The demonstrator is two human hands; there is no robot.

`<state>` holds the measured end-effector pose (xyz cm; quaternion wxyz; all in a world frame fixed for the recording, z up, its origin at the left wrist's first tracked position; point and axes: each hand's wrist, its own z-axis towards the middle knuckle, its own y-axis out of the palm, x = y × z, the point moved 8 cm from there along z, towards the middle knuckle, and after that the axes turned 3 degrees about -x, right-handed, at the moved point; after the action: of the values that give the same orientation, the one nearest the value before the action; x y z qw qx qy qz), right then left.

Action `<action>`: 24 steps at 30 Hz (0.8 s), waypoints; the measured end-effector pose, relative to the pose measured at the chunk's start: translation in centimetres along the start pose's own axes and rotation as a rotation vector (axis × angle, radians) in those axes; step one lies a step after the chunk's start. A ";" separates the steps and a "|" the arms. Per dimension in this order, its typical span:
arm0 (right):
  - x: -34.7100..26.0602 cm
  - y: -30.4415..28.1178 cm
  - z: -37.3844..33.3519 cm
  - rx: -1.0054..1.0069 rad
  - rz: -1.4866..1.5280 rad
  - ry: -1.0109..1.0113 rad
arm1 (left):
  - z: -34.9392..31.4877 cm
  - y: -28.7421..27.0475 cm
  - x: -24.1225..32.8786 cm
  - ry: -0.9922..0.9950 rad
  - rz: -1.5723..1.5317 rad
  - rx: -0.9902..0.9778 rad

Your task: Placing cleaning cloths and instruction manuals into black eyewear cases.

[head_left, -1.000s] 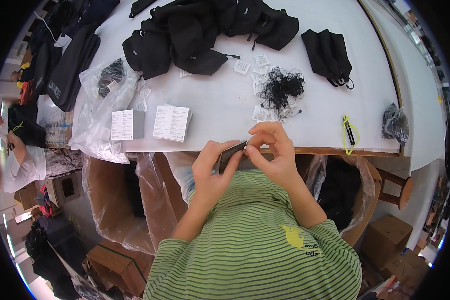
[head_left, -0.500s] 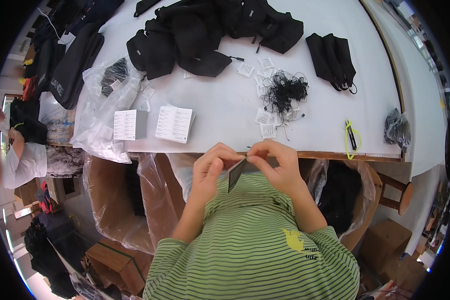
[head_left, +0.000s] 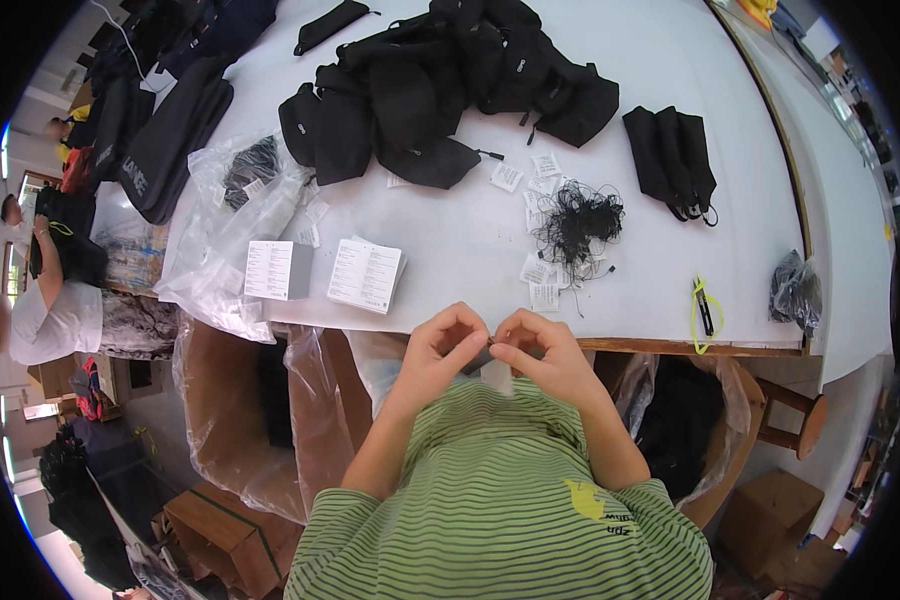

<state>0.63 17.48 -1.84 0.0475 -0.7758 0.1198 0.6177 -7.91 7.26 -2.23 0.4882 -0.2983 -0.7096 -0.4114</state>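
In front of my body, just off the table's near edge, my left hand [head_left: 438,348] and my right hand [head_left: 544,352] meet with thumbs and index fingers pinched together. From the pinched fingertips hangs a small pale hang tag [head_left: 497,377], its upper end hidden by the fingers. Any cord at that end is too small to make out. Beyond my right hand lies a tangle of thin black strings [head_left: 580,222] with white labels [head_left: 535,268] around it. Two stacks of printed white cards, one left [head_left: 270,270] and one right [head_left: 366,275], stand beyond my left hand.
Black fabric bags [head_left: 410,100] are heaped at the far middle, with folded black pouches [head_left: 672,160] to their right. A clear plastic bag [head_left: 210,260] lies left. A black cutter with yellow cord [head_left: 705,312] rests near the right edge. Lined cartons [head_left: 235,420] stand below; another person [head_left: 60,310] is far left.
The card between my hands has turned from a dark tilted face to a pale one hanging down. Both hands sit slightly lower, fingertips together. The view has shifted a little.
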 end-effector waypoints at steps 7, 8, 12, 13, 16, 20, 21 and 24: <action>0.9 -1.8 -0.3 0.071 0.087 0.017 | 11.5 -7.8 7.7 0.533 1.043 0.539; 0.7 -1.7 -0.5 0.061 0.084 0.011 | 13.4 -9.1 9.0 0.630 1.190 0.707; 0.4 -1.6 -1.5 0.053 0.052 0.016 | 21.0 -10.3 8.2 0.550 1.710 0.654; 0.5 -1.8 -1.9 0.065 0.067 0.019 | 22.0 -10.2 7.8 0.513 1.738 0.610; 0.4 -2.1 -3.0 0.116 0.124 0.012 | 23.7 -11.4 7.1 0.486 1.821 0.538; 1.0 -3.2 -3.8 0.164 0.162 0.013 | 21.5 -10.5 11.3 0.679 1.478 0.583; 1.2 -3.5 -3.8 0.166 0.168 0.012 | 20.2 -9.9 13.3 0.731 1.332 0.600; 1.6 -3.9 -3.7 0.168 0.215 0.032 | 15.2 -8.9 18.4 0.879 1.106 0.642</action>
<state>5.45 20.24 -2.76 0.0442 -0.7615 0.2542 0.5945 -28.39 16.70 9.62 0.9218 -0.2624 -0.2829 0.0373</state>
